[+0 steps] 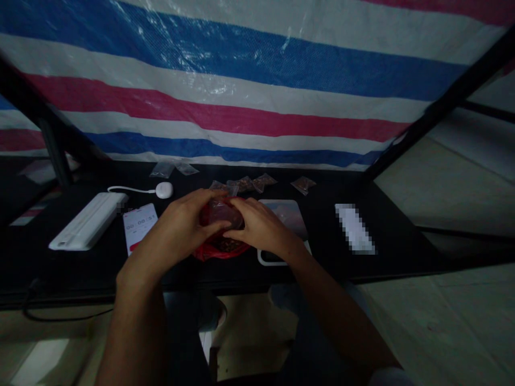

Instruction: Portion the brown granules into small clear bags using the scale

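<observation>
A red plastic bag (pixel 209 251) lies open on the black table, with small brown bits inside it. Over its mouth, a small clear plastic bag (pixel 224 213) is spread between my two hands. My left hand (pixel 187 217) grips its left side, thumb pointing inward. From the right, my right hand (pixel 259 224) pinches the other side, thumb and fingers curled around it. Dim light and the fingers hide how much the clear bag contains. Just behind my hands lie several small clear packets (pixel 244 185) of brown bits, and another packet (pixel 303 185) sits farther right.
Right of the red bag is a flat white-edged device (pixel 285 212) with a shiny top. To the left are a phone (pixel 139 225) showing a timer, a long white case (pixel 89 222) and a white round gadget (pixel 164 190). Flat clear bags (pixel 163 169) lie behind; a blurred-out white object (pixel 354 229) lies right.
</observation>
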### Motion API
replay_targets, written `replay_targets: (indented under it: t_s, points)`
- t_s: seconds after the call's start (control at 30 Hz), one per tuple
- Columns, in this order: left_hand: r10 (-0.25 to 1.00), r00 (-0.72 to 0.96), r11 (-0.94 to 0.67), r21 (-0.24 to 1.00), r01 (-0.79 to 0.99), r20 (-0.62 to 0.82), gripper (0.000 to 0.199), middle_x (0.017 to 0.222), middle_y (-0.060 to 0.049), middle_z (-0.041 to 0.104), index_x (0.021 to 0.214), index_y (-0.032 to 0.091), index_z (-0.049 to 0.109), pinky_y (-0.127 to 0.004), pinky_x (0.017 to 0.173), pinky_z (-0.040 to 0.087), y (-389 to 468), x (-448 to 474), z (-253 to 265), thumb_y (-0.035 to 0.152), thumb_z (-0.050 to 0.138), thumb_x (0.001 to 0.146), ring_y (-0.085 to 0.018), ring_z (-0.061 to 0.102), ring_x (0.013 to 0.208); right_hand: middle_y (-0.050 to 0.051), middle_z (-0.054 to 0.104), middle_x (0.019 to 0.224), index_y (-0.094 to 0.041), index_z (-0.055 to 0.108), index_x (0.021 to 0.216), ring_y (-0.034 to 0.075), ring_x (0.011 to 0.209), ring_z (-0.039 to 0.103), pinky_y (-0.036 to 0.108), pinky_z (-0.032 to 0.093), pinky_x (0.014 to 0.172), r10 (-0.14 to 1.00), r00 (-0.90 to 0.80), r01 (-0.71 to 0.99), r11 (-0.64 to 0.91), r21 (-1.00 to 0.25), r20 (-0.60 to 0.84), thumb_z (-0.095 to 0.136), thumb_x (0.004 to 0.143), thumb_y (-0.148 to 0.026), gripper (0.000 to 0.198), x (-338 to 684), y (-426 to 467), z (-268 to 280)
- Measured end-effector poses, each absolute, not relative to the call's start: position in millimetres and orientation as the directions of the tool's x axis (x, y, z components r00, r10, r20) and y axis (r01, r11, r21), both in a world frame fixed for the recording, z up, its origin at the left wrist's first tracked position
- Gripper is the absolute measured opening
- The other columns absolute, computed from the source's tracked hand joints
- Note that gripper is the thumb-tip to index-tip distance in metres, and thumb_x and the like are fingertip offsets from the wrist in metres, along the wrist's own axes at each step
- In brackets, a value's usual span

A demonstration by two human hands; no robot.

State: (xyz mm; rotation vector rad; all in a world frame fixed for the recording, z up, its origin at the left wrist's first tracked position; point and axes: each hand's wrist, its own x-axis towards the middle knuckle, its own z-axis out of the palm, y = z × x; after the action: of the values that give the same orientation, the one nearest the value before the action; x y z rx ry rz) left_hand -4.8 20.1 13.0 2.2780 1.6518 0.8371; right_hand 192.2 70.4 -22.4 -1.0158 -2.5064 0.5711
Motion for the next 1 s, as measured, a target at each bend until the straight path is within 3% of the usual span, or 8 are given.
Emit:
replay_targets:
  t_s: [0.1, 0.23, 0.33, 0.43, 0.63, 0.73, 0.87, 1.0]
  points:
    - [0.902, 0.223, -0.393, 0.491, 0.777, 0.369, 0.050, 0.131, -0.010, 0.073, 0.133, 0.023, 0.065, -0.046, 0.104, 0.056, 20, -5, 12, 0.045, 0.074, 0.088, -0.031, 0.071, 0.113, 0.018, 0.068, 0.132, -0.015, 0.058, 0.141, 0.032, 0.123, 0.062, 0.048, 0.051, 0.103, 0.725, -0.657, 0.558, 0.652, -0.513, 0.206, 0.083, 0.084, -0.034, 0.065, 192, 71, -22]
    - [0.856, 0.162, -0.433, 0.508, 0.745, 0.491, 0.068, 0.141, -0.011, 0.064, 0.143, 0.024, 0.057, -0.048, 0.110, 0.052, 18, -7, 15, 0.058, 0.073, 0.087, -0.033, 0.063, 0.126, 0.015, 0.069, 0.130, -0.017, 0.058, 0.141, 0.029, 0.119, 0.064, 0.045, 0.051, 0.100, 0.740, -0.619, 0.542, 0.645, -0.538, 0.264, 0.083, 0.085, -0.036, 0.064, 197, 74, -19]
    - [0.872, 0.086, -0.385, 0.566, 0.729, 0.483, 0.058, 0.140, -0.010, 0.063, 0.142, 0.026, 0.057, -0.047, 0.106, 0.054, 16, -11, 18, 0.058, 0.063, 0.095, -0.031, 0.063, 0.124, 0.015, 0.070, 0.130, -0.017, 0.059, 0.140, 0.029, 0.119, 0.064, 0.044, 0.051, 0.101, 0.759, -0.578, 0.521, 0.626, -0.580, 0.301, 0.087, 0.081, -0.039, 0.069, 200, 76, -20]
    - [0.900, 0.030, -0.319, 0.610, 0.725, 0.434, 0.047, 0.139, -0.008, 0.065, 0.137, 0.026, 0.060, -0.045, 0.107, 0.053, 15, -12, 20, 0.055, 0.051, 0.101, -0.030, 0.062, 0.127, 0.014, 0.072, 0.128, -0.017, 0.064, 0.134, 0.027, 0.117, 0.066, 0.043, 0.052, 0.100, 0.758, -0.578, 0.471, 0.611, -0.636, 0.300, 0.086, 0.081, -0.039, 0.061, 199, 77, -22]
    - [0.907, -0.102, -0.212, 0.652, 0.728, 0.409, 0.044, 0.131, -0.009, 0.072, 0.127, 0.021, 0.069, -0.047, 0.111, 0.050, 23, -17, 15, 0.051, 0.049, 0.103, -0.028, 0.068, 0.119, 0.010, 0.076, 0.123, -0.022, 0.068, 0.128, 0.024, 0.108, 0.071, 0.040, 0.054, 0.094, 0.847, -0.410, 0.374, 0.494, -0.785, 0.337, 0.085, 0.082, -0.033, 0.051, 213, 86, -7]
    - [0.922, -0.103, -0.160, 0.608, 0.778, 0.374, 0.045, 0.129, -0.011, 0.074, 0.126, 0.018, 0.071, -0.046, 0.108, 0.051, 39, -24, 11, 0.048, 0.047, 0.102, -0.030, 0.069, 0.118, 0.010, 0.078, 0.115, -0.020, 0.070, 0.124, 0.025, 0.103, 0.073, 0.042, 0.055, 0.091, 0.888, -0.263, 0.453, 0.458, -0.765, 0.377, 0.082, 0.083, -0.032, 0.044, 242, 104, 1]
    - [0.972, 0.033, -0.145, 0.482, 0.864, 0.233, 0.047, 0.128, -0.020, 0.074, 0.124, 0.010, 0.071, -0.050, 0.106, 0.052, 82, -34, 2, 0.041, 0.046, 0.100, -0.036, 0.070, 0.119, 0.013, 0.077, 0.119, -0.017, 0.071, 0.122, 0.028, 0.107, 0.072, 0.046, 0.054, 0.097, 0.914, -0.161, 0.621, 0.387, -0.681, 0.373, 0.080, 0.084, -0.031, 0.041, 283, 131, -9]
    - [0.985, 0.144, -0.173, 0.423, 0.889, 0.100, 0.045, 0.139, -0.025, 0.067, 0.128, 0.011, 0.069, -0.052, 0.108, 0.050, 126, -34, -11, 0.032, 0.061, 0.089, -0.039, 0.066, 0.128, 0.025, 0.067, 0.137, -0.007, 0.064, 0.135, 0.039, 0.127, 0.063, 0.058, 0.045, 0.109, 0.928, -0.110, 0.776, 0.304, -0.553, 0.355, 0.080, 0.084, -0.039, 0.062, 295, 143, -26]
